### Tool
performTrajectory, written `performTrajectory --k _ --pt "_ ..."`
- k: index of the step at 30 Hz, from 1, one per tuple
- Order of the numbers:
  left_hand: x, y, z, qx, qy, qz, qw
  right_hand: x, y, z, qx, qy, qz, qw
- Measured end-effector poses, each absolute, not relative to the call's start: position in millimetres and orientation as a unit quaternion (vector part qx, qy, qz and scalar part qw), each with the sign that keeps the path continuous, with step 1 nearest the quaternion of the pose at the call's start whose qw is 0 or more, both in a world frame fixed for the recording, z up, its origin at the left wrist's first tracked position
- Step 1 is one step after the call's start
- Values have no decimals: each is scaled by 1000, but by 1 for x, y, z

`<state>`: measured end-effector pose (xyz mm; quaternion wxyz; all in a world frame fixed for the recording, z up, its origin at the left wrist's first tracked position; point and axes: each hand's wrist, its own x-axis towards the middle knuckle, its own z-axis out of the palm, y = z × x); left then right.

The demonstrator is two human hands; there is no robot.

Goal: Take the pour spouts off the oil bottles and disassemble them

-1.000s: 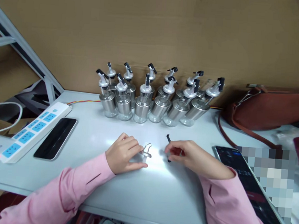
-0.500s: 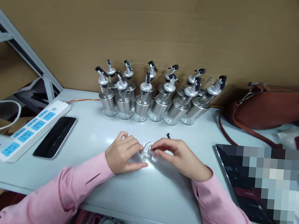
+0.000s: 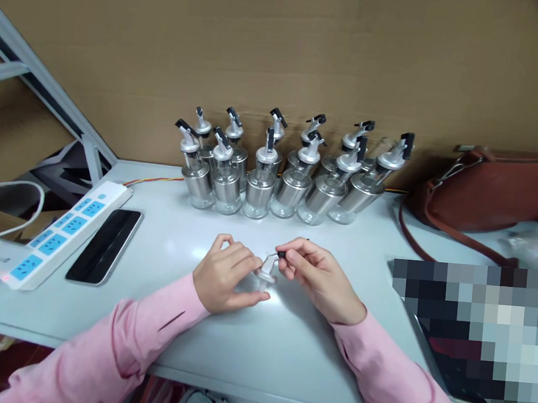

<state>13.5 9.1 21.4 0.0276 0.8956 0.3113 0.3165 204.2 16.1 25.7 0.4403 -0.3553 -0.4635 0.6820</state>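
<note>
Grey desk [image 3: 257, 356], bottles [image 3: 257, 195] standing behind: left grip [image 3: 226, 276] is pinching a silver spout [image 3: 267, 274], right grip [image 3: 325, 282] is pinching a black piece [image 3: 281, 254], apparently at its tip, calling for steady bracing, square alignment.

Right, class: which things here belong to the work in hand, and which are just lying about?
Work in hand:
silver pourer, in the left hand
small black piece, in the right hand
bottles with similar pourers, probably

Lying about, it seems:
phone
power strip
brown handbag
dark-screened device, partly obscured
</note>
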Motion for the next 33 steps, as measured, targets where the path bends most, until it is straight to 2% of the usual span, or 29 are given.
performTrajectory --k 12,18,33 --pt "16 8 18 894 306 328 7 199 13 29 -319 -376 756 430" --pt "15 9 20 891 310 332 6 200 12 31 -291 -300 831 367" --pt "19 4 18 894 283 346 39 197 10 28 -263 -269 857 352"
